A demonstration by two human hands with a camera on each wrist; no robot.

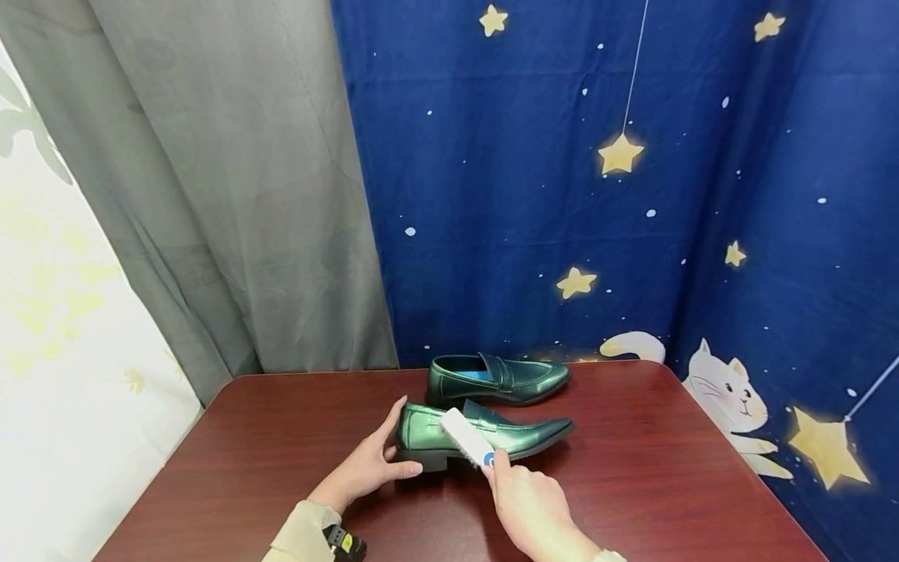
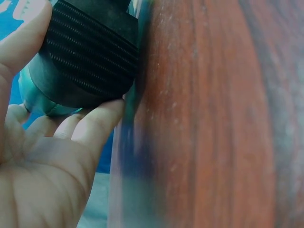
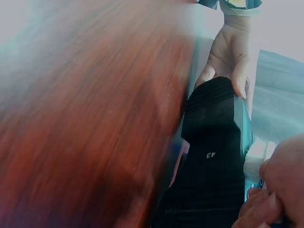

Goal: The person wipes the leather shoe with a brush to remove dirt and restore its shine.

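A dark green loafer (image 1: 423, 427) lies with its toe to the right in the head view. My left hand (image 1: 367, 468) grips it at the heel, thumb on the near side and fingers behind. The left wrist view shows the ridged black heel (image 2: 90, 57) between thumb and fingers. My right hand (image 1: 535, 506) holds a white brush (image 1: 463, 433) with a blue mark, laid slantwise against the loafer's near side. In the right wrist view, the black sole (image 3: 209, 142) bears the number 43, and white bristles (image 3: 256, 159) touch the upper beside it.
Behind it a second dark green loafer (image 1: 537, 380), blue inside, stands on the reddish-brown table (image 1: 281, 421), toe also to the right. A grey curtain (image 1: 246, 195) and a blue starry curtain (image 1: 492, 179) hang beyond the table's far edge.
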